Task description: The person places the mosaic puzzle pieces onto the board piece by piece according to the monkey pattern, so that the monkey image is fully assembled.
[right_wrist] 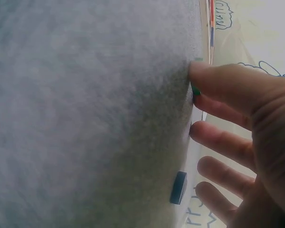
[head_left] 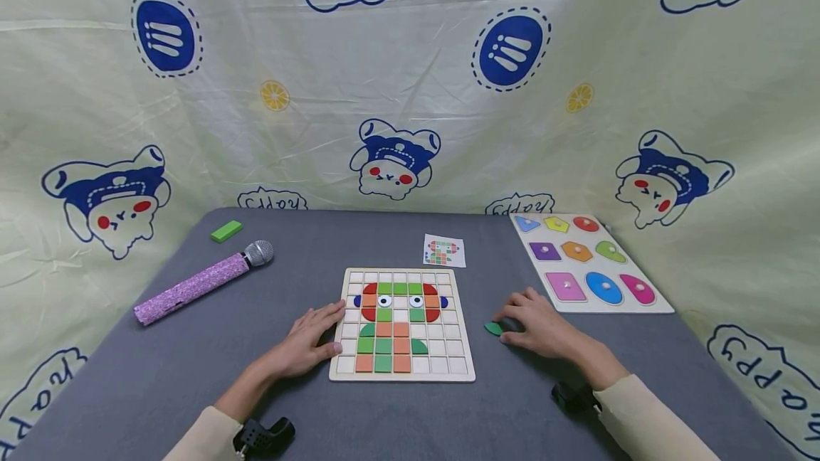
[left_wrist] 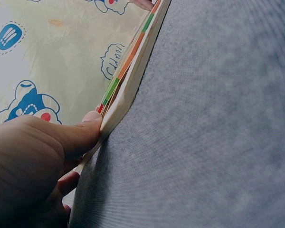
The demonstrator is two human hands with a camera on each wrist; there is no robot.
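A white grid board (head_left: 442,358) lies on the table with red, green, orange and blue tiles forming a figure with two round eyes. My left hand (head_left: 307,338) rests against its left edge, fingers extended and thumb touching the rim; the left wrist view shows that thumb (left_wrist: 88,130) on the board's side. Right of the board, my right hand (head_left: 541,322) pinches a small green curved tile (head_left: 493,329) by its edge, low over the table. Only a sliver of the green tile (right_wrist: 195,90) shows between thumb and index finger in the right wrist view; the other fingers are spread.
A small picture card (head_left: 443,251) lies behind the board. A shape puzzle board (head_left: 534,272) is at the back right. On the left are a glittery purple microphone (head_left: 192,289) and a green block (head_left: 226,231). A dark block (right_wrist: 178,187) sits near the right fingers.
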